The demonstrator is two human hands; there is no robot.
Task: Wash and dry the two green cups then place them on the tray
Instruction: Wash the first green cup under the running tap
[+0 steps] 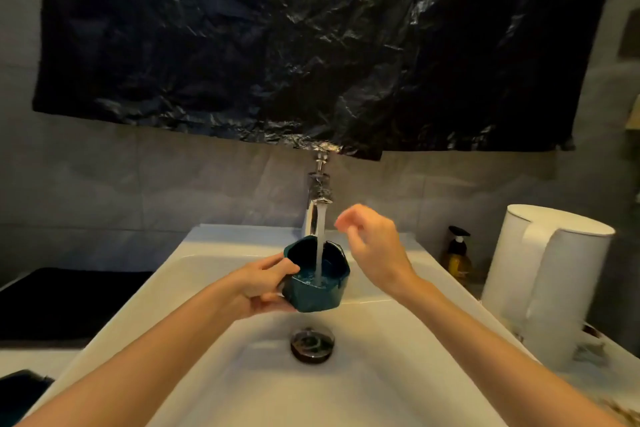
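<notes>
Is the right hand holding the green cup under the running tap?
No: the left hand holds the green cup under the tap, while the right hand hovers beside it, empty.

dark green faceted ceramic cup (317, 282) | held upright, slightly tilted | centre, above the basin | partly filled with water

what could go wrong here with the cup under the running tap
1. The green cup is held by the left hand alone, at its side; wet, it might slip into the sink.
2. Water from the tap is filling the cup and may overflow or splash; the right hand hovers free.
</notes>
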